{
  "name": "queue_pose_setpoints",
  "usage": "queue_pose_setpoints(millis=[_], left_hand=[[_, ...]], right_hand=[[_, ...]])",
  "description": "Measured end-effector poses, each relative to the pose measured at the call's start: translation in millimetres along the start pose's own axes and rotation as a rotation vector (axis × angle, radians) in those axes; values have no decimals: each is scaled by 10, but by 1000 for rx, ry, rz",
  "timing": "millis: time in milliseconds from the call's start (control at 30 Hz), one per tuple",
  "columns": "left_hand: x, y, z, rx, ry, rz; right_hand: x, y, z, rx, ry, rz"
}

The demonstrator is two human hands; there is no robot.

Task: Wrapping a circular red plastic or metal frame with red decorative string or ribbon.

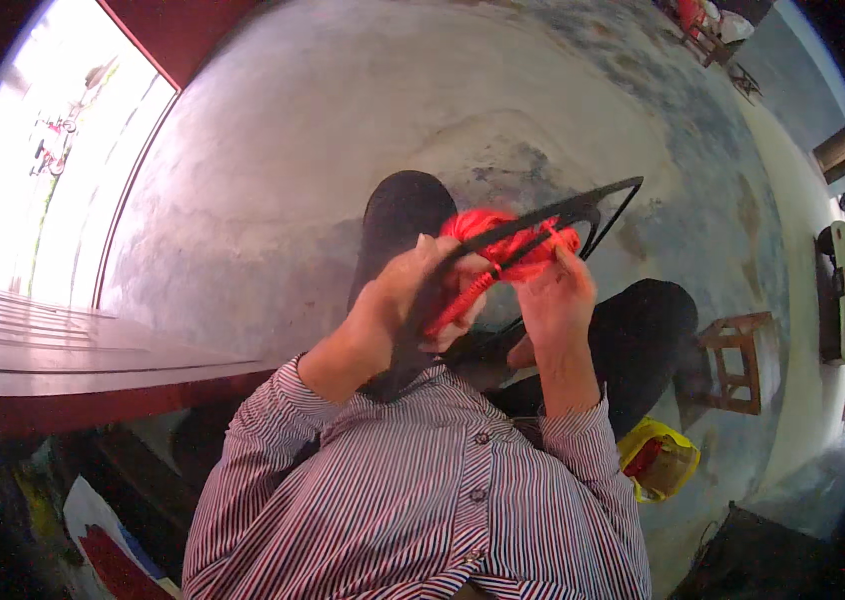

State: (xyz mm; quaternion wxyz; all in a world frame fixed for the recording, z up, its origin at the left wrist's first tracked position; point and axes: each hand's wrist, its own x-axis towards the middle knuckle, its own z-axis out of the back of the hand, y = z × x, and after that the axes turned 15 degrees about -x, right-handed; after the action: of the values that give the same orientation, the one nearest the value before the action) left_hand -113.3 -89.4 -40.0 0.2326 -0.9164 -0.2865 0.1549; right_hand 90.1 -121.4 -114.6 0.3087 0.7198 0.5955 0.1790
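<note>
In front of my chest, both hands hold a bundle of bright red cord (535, 264) together with a narrow black strip (603, 191). My left hand (418, 285) is closed round the bundle's left side, where a twisted red length hangs below the fingers. The black strip runs over the red cord, bends sharply at the far right and folds back. My right hand (555, 295) pinches the right side of the bundle, its fingertips against the red cord. Parts of the strip and the left fingers are blurred or hidden.
A yellow bag (659, 460) with something red inside sits at my right, near a small wooden stool (740, 362). On the left a dark red table or bench (123, 372) stands beside a bright doorway. My dark-clothed knees (409, 205) lie under the hands.
</note>
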Motion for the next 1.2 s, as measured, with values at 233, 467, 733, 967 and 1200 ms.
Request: queue_pose_setpoints(millis=[233, 467, 733, 967, 1200], left_hand=[[-42, -71, -97, 155, 2, -100], [-51, -81, 15, 233, -68, -106], [-123, -199, 278, 132, -186, -280], [-29, -107, 165, 67, -180, -201], [123, 67, -294, -70, -254, -244]], right_hand=[[-143, 331, -112, 167, 277, 149], [-358, 334, -286, -16, 246, 167], [-346, 854, 6, 80, 226, 229], [-413, 513, -240, -244, -68, -37], [-426, 347, -814, -877, 98, 54]])
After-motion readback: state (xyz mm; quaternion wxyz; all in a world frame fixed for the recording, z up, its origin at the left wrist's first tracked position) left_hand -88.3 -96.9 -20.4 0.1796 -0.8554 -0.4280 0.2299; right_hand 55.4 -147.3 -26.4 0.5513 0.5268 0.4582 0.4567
